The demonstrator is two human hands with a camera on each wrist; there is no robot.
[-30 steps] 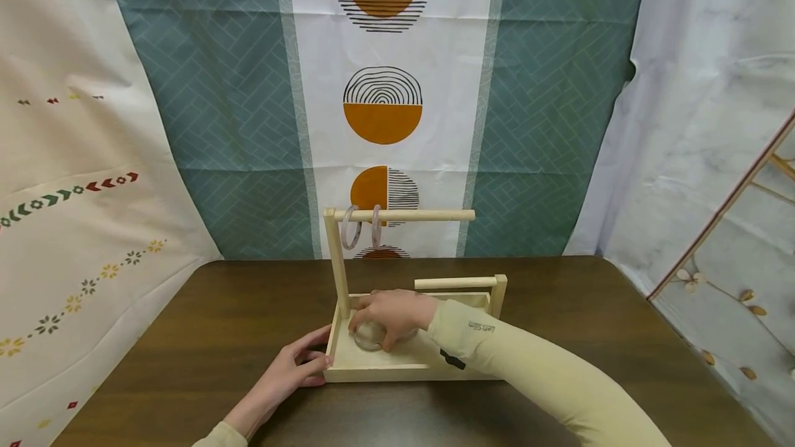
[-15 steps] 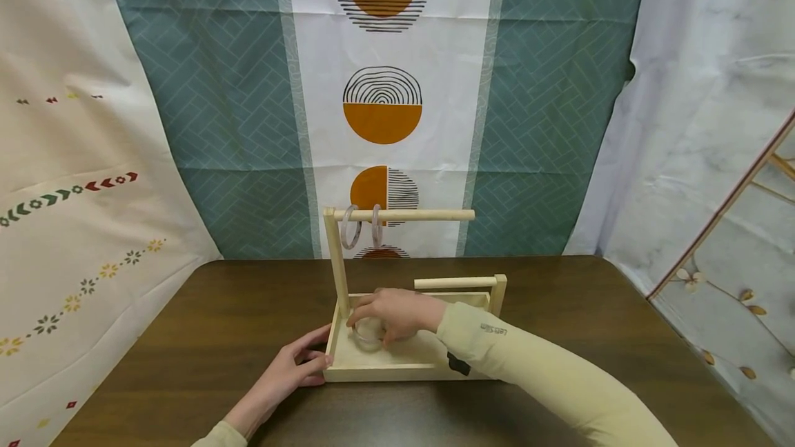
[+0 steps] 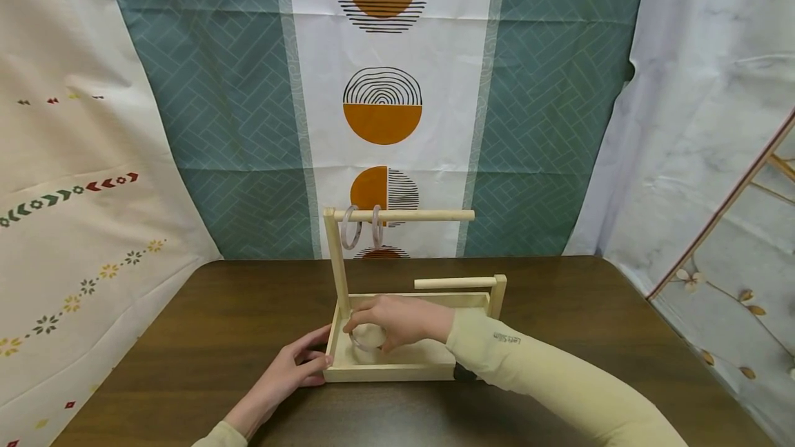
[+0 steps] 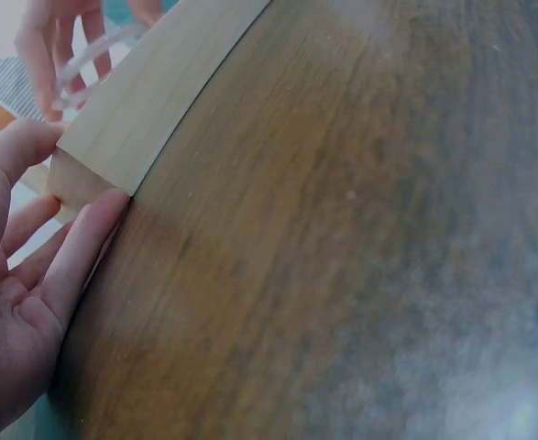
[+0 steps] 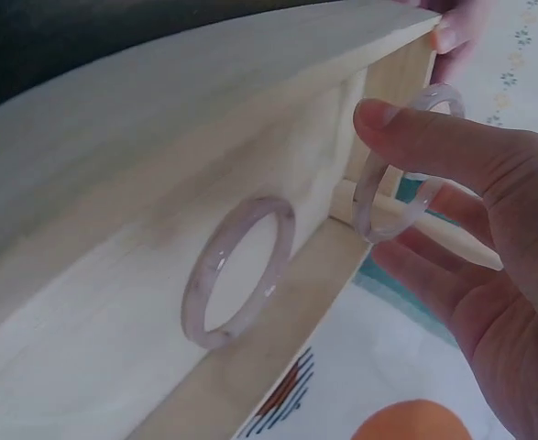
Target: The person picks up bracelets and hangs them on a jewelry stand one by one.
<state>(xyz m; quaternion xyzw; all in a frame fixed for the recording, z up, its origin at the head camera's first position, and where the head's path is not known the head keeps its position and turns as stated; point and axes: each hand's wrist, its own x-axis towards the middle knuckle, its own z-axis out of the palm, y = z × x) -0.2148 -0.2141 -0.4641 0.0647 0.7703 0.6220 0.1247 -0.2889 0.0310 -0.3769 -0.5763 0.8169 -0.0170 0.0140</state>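
In the head view my right hand (image 3: 397, 319) is low over the wooden stand's tray (image 3: 391, 372), near its left end. Its thumb and fingers pinch a pale lavender bangle (image 5: 367, 197), which stands tilted in the right wrist view. A second bangle (image 5: 195, 298) is inside the tray; the right hand hides it in the head view. Two more, a left bangle (image 3: 345, 233) and a right bangle (image 3: 376, 227), hang from the upper rod (image 3: 428, 215). My left hand (image 3: 290, 371) grips the tray's left end, thumb at the front corner and fingers along the side wall.
The upper rod rises on a tall post (image 3: 337, 267) at the tray's left. On the right, a short post (image 3: 498, 295) bears a lower rod (image 3: 453, 283) pointing left. The stand rests on a dark wooden table (image 3: 248, 295); patterned cloths (image 3: 236, 88) hang behind it.
My right wrist has shifted a little to the right and turned, and the bangle in its fingers tilts with it. The left hand and the hanging bangles stay where they were.
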